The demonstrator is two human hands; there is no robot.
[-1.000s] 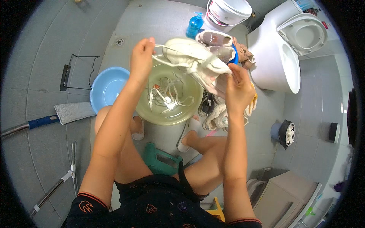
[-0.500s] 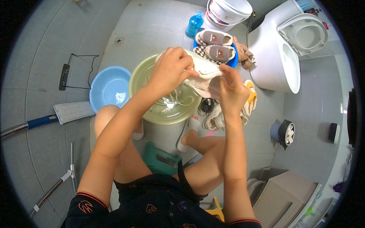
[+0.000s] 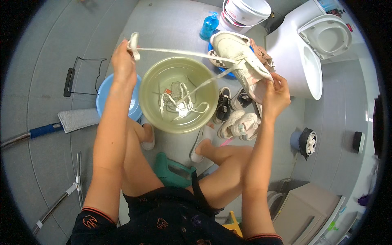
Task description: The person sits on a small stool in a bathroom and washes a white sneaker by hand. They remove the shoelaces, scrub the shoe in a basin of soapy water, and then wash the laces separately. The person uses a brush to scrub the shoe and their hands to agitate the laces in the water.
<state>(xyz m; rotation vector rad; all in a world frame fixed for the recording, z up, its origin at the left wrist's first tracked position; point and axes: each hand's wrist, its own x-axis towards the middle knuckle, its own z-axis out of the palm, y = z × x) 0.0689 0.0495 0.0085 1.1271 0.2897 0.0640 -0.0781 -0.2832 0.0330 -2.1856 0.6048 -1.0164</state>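
My right hand (image 3: 277, 98) grips a white sneaker (image 3: 232, 45) by its opening, toe pointing away from me, above a blue basin at the far right. A white shoelace (image 3: 175, 51) stretches taut from the sneaker across to my left hand (image 3: 124, 65), whose fingers are closed on its bunched end. Another length of lace slants from the sneaker down into the olive-green basin (image 3: 147, 116). Several white laces (image 3: 184, 92) lie in water in that basin, with a small orange-red thing (image 3: 168, 91) beside them.
A light blue basin (image 3: 104, 92) stands at left, partly behind my left forearm. Black shoes (image 3: 223, 105) and white shoes (image 3: 241, 124) sit right of the green basin. Beyond are a blue pump bottle (image 3: 209, 25), a white bucket (image 3: 243, 18) and a toilet (image 3: 286, 53). A green jug (image 3: 171, 173) stands between my legs.
My left hand has left the sneaker and swung left, drawing the lace out. My right hand has moved right with the sneaker, uncovering the green basin.
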